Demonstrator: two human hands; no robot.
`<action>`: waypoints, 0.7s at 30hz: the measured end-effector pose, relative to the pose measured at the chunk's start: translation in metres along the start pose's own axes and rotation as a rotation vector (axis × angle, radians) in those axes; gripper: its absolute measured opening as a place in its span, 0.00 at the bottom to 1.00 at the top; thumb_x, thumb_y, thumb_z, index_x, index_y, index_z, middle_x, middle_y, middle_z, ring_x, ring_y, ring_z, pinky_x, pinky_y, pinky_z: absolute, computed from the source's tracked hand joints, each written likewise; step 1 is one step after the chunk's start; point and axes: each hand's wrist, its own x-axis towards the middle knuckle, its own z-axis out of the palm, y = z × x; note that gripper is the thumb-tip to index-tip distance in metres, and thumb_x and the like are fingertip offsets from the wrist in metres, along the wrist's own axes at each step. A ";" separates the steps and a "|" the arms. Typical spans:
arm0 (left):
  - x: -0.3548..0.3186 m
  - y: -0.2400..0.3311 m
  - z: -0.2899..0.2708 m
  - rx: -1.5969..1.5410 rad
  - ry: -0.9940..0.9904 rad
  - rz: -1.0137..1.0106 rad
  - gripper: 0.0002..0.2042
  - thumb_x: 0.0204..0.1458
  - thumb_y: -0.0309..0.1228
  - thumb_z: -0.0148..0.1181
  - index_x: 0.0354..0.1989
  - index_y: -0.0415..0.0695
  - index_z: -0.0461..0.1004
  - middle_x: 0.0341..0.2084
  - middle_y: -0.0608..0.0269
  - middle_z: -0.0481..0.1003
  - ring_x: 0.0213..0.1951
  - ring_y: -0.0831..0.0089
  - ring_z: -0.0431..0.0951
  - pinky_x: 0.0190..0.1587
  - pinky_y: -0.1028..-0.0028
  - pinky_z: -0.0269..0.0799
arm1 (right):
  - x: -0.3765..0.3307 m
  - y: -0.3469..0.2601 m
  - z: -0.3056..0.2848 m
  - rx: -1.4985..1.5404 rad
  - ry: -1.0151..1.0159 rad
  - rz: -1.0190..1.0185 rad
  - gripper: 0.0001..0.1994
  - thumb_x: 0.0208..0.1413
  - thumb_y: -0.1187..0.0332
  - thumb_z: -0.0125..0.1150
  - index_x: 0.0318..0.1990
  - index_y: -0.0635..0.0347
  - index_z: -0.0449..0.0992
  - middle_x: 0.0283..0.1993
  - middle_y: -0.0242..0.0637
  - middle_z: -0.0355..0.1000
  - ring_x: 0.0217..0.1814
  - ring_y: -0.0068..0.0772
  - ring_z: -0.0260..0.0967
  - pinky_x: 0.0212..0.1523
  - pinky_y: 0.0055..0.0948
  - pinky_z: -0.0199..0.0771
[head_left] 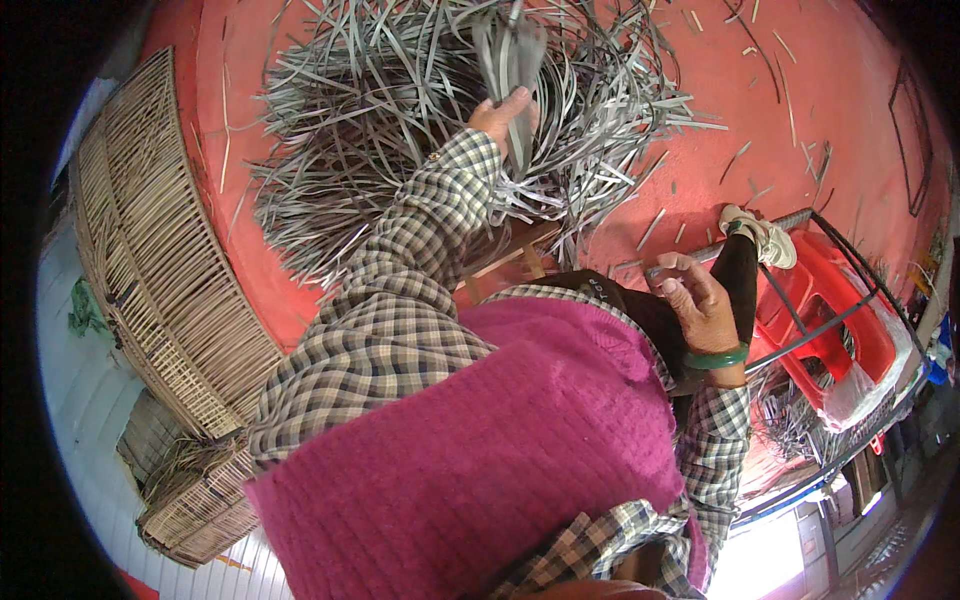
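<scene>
Left hand gripping a bundle of grey strips above the heap | right hand half-curled, empty | keeping strips aligned, pulling clear of tangle.

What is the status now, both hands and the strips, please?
Left hand shut on bundle of grey strips, lifted over strip pile. Right hand resting on knee, holding nothing clear. Red stool beside right leg.

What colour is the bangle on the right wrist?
Green bangle, clearest in the head view.
</scene>
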 end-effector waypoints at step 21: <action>0.000 0.029 0.011 0.333 0.172 -0.148 0.63 0.27 0.62 0.65 0.62 0.33 0.32 0.62 0.41 0.40 0.63 0.51 0.44 0.61 0.53 0.43 | -0.008 0.039 0.013 -0.383 0.020 0.079 0.13 0.54 0.67 0.50 0.44 0.66 0.70 0.35 0.47 0.72 0.37 0.36 0.72 0.38 0.27 0.69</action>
